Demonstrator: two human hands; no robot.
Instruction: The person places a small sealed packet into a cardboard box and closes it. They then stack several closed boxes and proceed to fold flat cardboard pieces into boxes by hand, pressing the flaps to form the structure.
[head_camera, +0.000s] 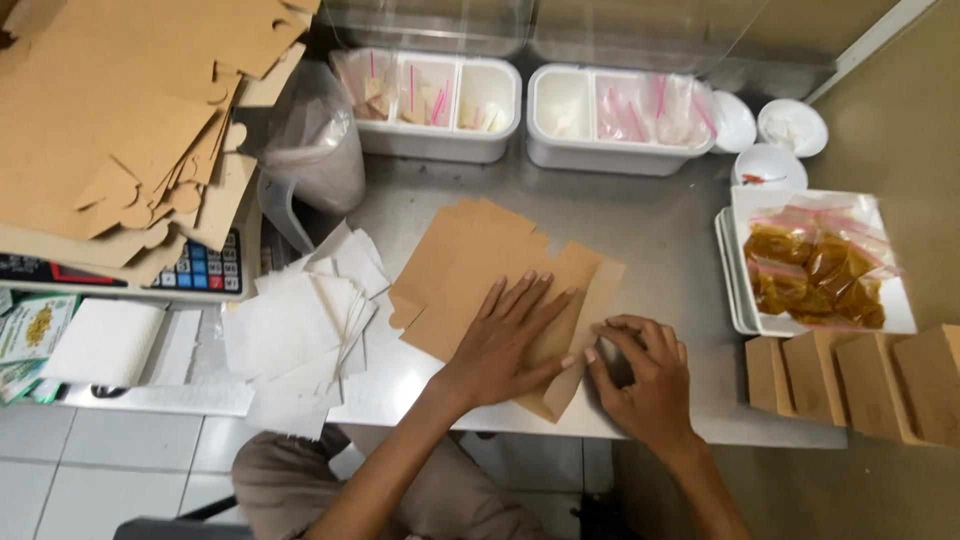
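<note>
At the counter's (660, 240) front edge the left hand (510, 340), fingers spread flat, pins the flat brown cardboard box blank (470, 270) while the right hand (640, 375), fingers curled, pinches its right flap; keep the panel pressed and crease squarely along the score.

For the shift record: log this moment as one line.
left hand: flat on flat brown cardboard box blank | right hand: folding its edge flap | surface: steel table

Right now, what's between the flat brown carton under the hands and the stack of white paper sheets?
Head view: only bare steel table between the carton and the white sheets; they nearly touch.
</note>
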